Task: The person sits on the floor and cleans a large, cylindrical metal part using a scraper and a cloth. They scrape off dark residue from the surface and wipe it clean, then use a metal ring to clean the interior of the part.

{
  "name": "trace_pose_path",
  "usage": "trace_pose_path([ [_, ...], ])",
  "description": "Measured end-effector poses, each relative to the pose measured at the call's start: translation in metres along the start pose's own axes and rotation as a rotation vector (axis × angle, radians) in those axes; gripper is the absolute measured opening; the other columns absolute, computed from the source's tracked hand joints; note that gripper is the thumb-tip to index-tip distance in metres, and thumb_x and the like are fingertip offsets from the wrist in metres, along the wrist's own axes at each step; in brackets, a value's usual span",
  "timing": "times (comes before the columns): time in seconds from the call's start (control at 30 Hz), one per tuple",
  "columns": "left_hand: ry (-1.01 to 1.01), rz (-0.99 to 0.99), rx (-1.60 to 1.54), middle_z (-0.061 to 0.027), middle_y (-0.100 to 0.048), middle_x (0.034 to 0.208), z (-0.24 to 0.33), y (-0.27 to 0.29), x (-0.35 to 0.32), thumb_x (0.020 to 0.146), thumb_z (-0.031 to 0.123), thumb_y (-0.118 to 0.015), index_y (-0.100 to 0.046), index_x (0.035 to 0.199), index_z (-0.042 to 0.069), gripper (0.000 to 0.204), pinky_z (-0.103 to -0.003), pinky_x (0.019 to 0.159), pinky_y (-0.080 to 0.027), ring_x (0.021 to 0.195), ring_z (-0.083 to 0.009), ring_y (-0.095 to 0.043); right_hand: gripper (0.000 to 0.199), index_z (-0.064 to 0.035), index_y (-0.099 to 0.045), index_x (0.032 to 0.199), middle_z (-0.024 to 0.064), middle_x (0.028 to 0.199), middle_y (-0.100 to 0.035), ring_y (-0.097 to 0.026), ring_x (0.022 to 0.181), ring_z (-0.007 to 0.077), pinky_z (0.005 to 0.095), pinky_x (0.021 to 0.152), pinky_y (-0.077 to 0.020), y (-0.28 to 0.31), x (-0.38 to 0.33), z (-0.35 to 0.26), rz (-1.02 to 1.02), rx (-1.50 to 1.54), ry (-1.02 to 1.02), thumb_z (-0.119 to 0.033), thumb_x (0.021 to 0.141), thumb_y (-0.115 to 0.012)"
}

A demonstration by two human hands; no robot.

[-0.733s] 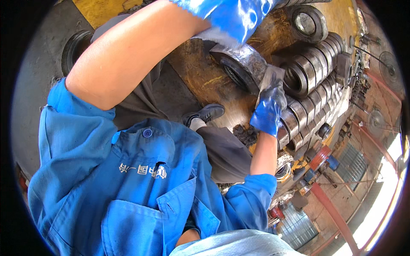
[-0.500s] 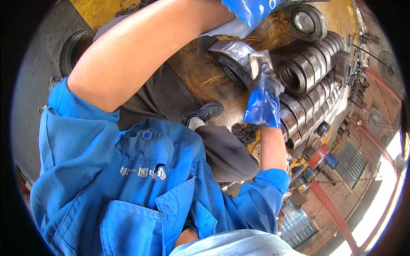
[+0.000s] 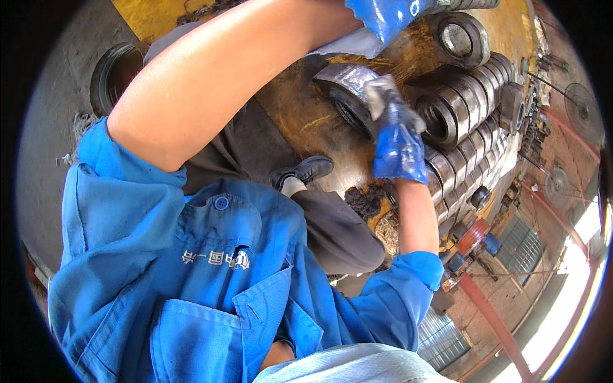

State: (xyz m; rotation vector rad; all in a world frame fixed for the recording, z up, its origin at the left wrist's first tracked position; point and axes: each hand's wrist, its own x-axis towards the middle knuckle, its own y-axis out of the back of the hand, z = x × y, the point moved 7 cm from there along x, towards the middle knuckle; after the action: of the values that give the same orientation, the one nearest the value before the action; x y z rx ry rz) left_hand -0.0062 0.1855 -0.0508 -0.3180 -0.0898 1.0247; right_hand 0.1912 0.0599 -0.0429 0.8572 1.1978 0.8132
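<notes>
My right hand [image 3: 397, 137], in a blue rubber-coated glove, is closed over the upper rim of a heavy steel ring [image 3: 348, 96], fingers curled on the bright worn edge. The ring stands tilted on its side on a rusty yellow-brown plate [image 3: 300, 118], just in front of me and beside the stacked ones.

My left hand [image 3: 386, 16], also gloved blue, is up at the top edge, forearm bare and crossing most of the view. It seems to press a grey cloth or sheet [image 3: 348, 46] lying just above the ring. Fingers are cut off by the frame, so I cannot tell whether they are closed or spread.

Past the ring: a long row of similar steel rings [image 3: 469, 137] packed face to face, running off to the right, and one lying flat with its bore showing [image 3: 456, 39]. A black tyre-like ring [image 3: 115, 76] lies on the grey floor to the left. My shoe [image 3: 306, 171] rests on the plate below the ring.

Progress, as I judge it: the row looks sorted already; this single ring stands apart from it, in hand, not yet set down with the others. Whether it is being wiped, turned or lifted I cannot say.

Hard to make out: the ring's lower half behind my glove, the dark clump [image 3: 364, 199] by my knee, and the red and blue gear [image 3: 476, 239] further right.
</notes>
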Motion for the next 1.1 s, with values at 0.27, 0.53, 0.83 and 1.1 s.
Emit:
trace_pose_path([
  [0.27,0.010,0.020,0.039,-0.0094,-0.062,0.093,0.003,0.011,0.004,0.099,0.013,-0.057,-0.057,0.123,-0.005,0.030,-0.023,0.067,-0.051,0.082,-0.0134,-0.062,0.039,-0.0081,-0.062,0.123,0.0240,0.115,-0.066,-0.063,0.107,0.0423,0.0486,0.091,-0.0515,-0.004,0.008,-0.053,-0.045,0.057,0.028,-0.026,0.088,-0.057],
  [0.53,-0.017,0.018,0.055,-0.0097,-0.062,0.095,0.010,0.017,0.002,0.099,0.014,-0.057,-0.057,0.124,-0.004,0.031,-0.024,0.070,-0.051,0.084,-0.0141,-0.062,0.045,-0.0068,-0.067,0.115,0.0257,0.115,-0.065,-0.061,0.109,0.0433,0.0474,0.092,-0.0495,-0.003,0.034,-0.026,-0.056,0.234,0.170,-0.044,0.089,-0.062],
  [0.83,-0.024,0.010,0.077,-0.0100,-0.062,0.098,0.009,0.021,0.005,0.100,0.015,-0.056,-0.056,0.125,-0.003,0.032,-0.025,0.072,-0.051,0.087,-0.0149,-0.061,0.035,-0.0019,-0.067,0.112,0.0093,0.088,-0.068,-0.061,0.074,0.0138,0.0302,0.068,-0.0512,-0.012,0.030,0.002,-0.241,0.686,0.125,-0.018,0.081,-0.067],
  [1.1,-0.030,0.020,0.092,-0.0103,-0.062,0.101,0.008,0.025,0.007,0.100,0.016,-0.056,-0.056,0.127,-0.003,0.032,-0.026,0.074,-0.051,0.090,-0.0156,-0.061,0.032,-0.0014,-0.063,0.113,0.0042,0.078,-0.063,-0.056,0.059,0.0114,0.0275,0.051,-0.0446,-0.025,0.028,-0.013,-0.393,0.949,-0.105,-0.003,0.081,-0.062],
])
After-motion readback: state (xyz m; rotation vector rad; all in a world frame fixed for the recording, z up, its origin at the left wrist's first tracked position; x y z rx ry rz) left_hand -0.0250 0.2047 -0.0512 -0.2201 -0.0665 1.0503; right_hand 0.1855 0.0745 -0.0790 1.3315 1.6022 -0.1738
